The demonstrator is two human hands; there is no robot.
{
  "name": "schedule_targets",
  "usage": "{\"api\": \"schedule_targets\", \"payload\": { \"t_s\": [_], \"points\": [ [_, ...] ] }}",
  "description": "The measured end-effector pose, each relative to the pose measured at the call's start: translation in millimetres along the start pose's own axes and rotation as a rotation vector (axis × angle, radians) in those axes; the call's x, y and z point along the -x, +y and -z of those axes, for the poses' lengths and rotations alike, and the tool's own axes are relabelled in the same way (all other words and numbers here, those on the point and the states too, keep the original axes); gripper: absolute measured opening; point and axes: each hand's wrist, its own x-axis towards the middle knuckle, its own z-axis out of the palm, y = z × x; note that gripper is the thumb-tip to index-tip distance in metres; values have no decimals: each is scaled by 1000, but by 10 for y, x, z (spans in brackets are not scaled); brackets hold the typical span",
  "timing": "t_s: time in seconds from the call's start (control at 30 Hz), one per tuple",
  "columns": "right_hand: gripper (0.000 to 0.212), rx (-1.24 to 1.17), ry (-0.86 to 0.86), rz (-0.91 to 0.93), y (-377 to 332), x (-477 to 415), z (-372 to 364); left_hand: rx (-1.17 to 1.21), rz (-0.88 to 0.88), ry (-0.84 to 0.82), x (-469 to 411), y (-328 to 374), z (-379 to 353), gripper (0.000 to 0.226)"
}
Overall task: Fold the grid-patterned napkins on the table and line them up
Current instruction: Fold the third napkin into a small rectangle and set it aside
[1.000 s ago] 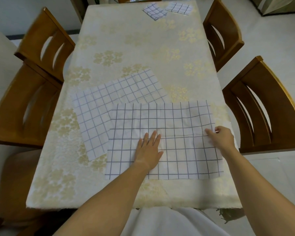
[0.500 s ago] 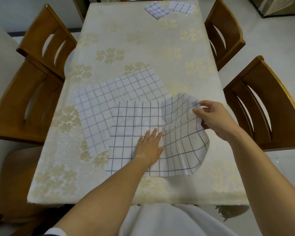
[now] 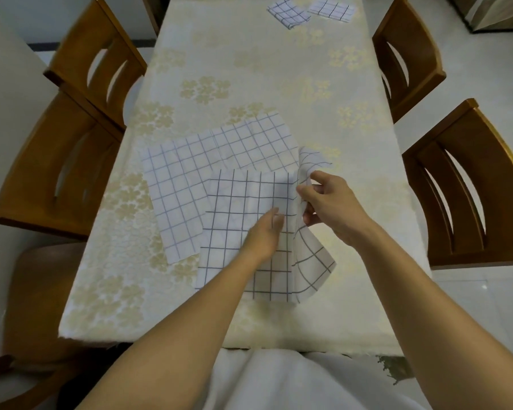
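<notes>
Thin gridded cloth napkin [image 3: 243, 202]: left hand [image 3: 262, 236] flat, pressing it; right hand [image 3: 328, 202] pinches raised edge.

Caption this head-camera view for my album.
Left hand presses a grid-patterned napkin flat while the right hand pinches its raised right half.

Both napkins thin matt cloth, white: near napkin [image 3: 243, 199] creased, dark grid; 2nd napkin [image 3: 187, 173] paler grid. Tablecloth [image 3: 249, 69]: cream fabric w/ gold floral pattern, slight sheen. Chairs [image 3: 24, 184]: varnished wood, semi-gloss. Floor [image 3: 480, 72]: pale tiles, smooth.
</notes>
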Motion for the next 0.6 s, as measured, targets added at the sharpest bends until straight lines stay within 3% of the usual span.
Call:
{"api": "schedule_targets", "payload": {
  "t_s": [0.1, 0.17, 0.43, 0.53, 0.6],
  "points": [
    [55, -12, -27, 12, -39, -38, -238, 571, 135, -69, 166, 218, 223, 83],
    [41, 1, -54, 19, -20, -78, -381, 718, 154, -140, 244, 305, 370, 86],
    [43, 3, -129, -6, 114, -112, -702, 835, 116, -150, 286, 242, 676, 48],
    [47, 263, -74, 110, 333, -145, -667, 882, 154, -131, 284, 103, 759, 44],
    [51, 403, -116, 179, 460, -139, -678, 778, 171, -61, 277, 58, 777, 37]
  ]
}}
